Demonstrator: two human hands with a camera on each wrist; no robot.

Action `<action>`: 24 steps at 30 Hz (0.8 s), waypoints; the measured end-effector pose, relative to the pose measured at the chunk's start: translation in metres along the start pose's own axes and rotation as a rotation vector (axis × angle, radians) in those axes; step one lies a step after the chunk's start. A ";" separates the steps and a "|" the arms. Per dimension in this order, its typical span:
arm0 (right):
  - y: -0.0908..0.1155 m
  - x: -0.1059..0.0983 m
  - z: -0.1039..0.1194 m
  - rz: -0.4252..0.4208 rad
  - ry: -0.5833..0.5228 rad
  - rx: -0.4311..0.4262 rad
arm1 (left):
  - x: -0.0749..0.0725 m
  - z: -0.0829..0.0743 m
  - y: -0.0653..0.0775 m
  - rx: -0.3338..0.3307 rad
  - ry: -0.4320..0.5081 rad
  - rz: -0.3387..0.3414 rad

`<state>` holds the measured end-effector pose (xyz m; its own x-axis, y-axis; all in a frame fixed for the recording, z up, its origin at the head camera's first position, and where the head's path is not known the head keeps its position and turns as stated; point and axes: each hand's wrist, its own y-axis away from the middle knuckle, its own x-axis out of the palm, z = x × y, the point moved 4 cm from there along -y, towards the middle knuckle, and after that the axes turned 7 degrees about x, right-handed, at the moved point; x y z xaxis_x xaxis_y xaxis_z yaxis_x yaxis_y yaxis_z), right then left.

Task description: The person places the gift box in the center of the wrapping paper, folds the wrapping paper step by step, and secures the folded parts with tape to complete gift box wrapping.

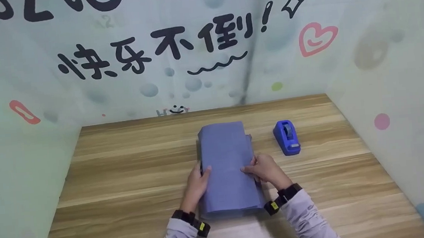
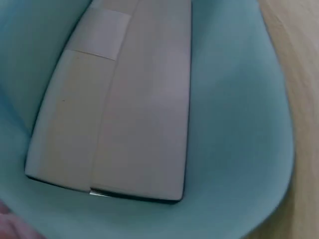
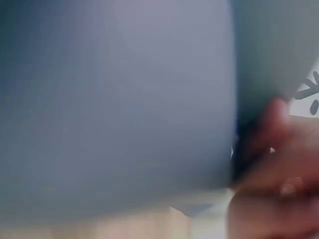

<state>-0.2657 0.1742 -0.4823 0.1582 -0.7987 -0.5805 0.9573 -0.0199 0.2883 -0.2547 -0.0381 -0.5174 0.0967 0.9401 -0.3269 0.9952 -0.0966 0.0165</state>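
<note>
Blue wrapping paper (image 1: 224, 144) surrounds a box on the table, in the middle of the head view. Looking into the paper's loose end, the left wrist view shows the end of a pale box (image 2: 144, 114) with a strip of tape, and paper (image 2: 239, 114) bulging around it. My left hand (image 1: 195, 185) grips the left side of the bundle, thumb on top. On the right edge, my right hand (image 1: 268, 169) pinches the paper between thumb and fingers. Blurred paper (image 3: 114, 99) fills most of the right wrist view, with the right-hand fingers (image 3: 276, 129) at its edge.
A blue tape dispenser (image 1: 287, 137) stands on the wooden table (image 1: 132, 172), right of the bundle and beyond my right hand. Printed cloth walls (image 1: 201, 85) border the table at the back and on both sides.
</note>
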 end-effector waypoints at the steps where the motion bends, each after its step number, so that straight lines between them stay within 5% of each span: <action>1: 0.002 -0.002 0.002 -0.044 0.073 -0.018 | 0.000 0.000 0.000 -0.009 0.004 0.000; 4: 0.006 -0.005 0.006 -0.149 0.229 -0.085 | -0.001 0.002 0.001 -0.048 0.008 -0.001; 7: 0.008 -0.004 0.008 -0.200 0.259 -0.140 | -0.001 0.004 0.001 -0.081 0.015 0.006; 12: 0.006 -0.001 0.002 -0.143 0.085 -0.123 | -0.001 0.005 0.002 -0.095 0.033 0.005; 20: -0.001 -0.003 -0.016 -0.078 -0.219 0.089 | 0.001 0.009 0.001 -0.139 0.110 -0.020; 24: 0.003 -0.005 -0.018 -0.037 -0.319 0.126 | 0.000 0.012 0.001 -0.147 0.174 -0.047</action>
<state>-0.2588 0.1887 -0.4920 0.0217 -0.9434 -0.3310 0.9206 -0.1103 0.3746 -0.2538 -0.0423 -0.5282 0.0387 0.9858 -0.1633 0.9890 -0.0145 0.1471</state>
